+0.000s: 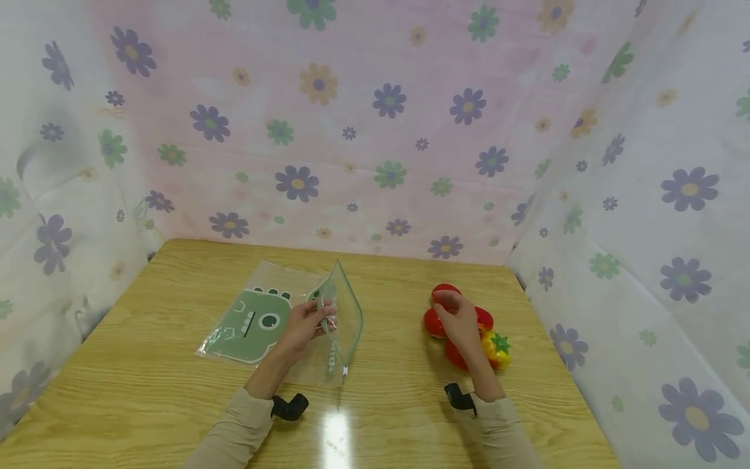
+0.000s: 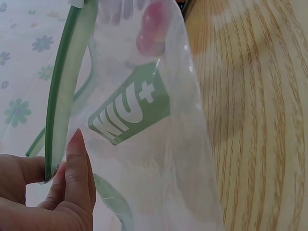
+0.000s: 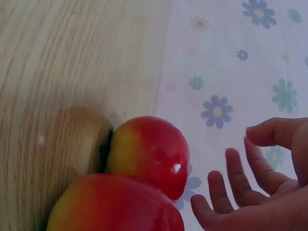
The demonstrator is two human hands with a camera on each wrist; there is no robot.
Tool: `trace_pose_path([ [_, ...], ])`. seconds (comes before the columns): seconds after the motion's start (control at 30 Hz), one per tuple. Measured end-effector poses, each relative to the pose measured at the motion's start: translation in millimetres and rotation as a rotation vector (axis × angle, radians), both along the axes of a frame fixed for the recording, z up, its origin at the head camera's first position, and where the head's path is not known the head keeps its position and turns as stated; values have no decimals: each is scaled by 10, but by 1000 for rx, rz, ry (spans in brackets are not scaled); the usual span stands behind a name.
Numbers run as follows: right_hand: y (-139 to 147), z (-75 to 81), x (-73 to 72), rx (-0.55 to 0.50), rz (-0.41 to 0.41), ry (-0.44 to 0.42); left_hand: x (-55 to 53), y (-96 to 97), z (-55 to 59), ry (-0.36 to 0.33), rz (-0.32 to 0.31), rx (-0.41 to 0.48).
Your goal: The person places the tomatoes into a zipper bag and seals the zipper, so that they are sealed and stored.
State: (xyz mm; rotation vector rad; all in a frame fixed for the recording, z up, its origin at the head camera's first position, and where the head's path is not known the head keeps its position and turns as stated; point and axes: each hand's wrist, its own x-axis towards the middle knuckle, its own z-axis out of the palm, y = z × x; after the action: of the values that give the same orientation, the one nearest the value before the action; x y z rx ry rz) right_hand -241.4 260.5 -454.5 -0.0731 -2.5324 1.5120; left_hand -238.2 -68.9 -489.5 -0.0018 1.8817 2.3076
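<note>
My left hand [image 1: 305, 326] pinches the edge of a clear slider bag [image 2: 187, 159] between thumb and fingers. The bag's green zip strip [image 2: 60, 82] stands raised, its mouth spread apart. In the head view a green monster print [image 1: 249, 326] shows on a clear bag sheet lying flat to the left. My right hand [image 1: 459, 322] hovers over a group of red fruits, its fingers loosely bent and holding nothing. Two shiny red-and-yellow apples [image 3: 151, 156] sit just beside its fingertips in the right wrist view, apart from them.
Beside the apples lies a yellow-and-red piece with a green leafy top [image 1: 499, 348], its kind unclear. The wooden table [image 1: 387, 417] is bounded by flower-printed cloth [image 1: 351, 163] at the back and both sides. Black wrist mounts [image 1: 290, 408] stick out from the sleeves.
</note>
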Motion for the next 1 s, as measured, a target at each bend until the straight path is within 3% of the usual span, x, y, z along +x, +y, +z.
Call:
trace_pose_path([
  [0.23, 97, 7, 0, 121, -12, -30, -7, -3, -4, 1, -2, 21],
  [0.7, 150, 5, 14, 316, 42, -221, -22, 11, -31, -10, 10, 21],
  [1.0, 105, -34, -15, 311, 102, -244, -23, 20, -43, -19, 13, 14],
])
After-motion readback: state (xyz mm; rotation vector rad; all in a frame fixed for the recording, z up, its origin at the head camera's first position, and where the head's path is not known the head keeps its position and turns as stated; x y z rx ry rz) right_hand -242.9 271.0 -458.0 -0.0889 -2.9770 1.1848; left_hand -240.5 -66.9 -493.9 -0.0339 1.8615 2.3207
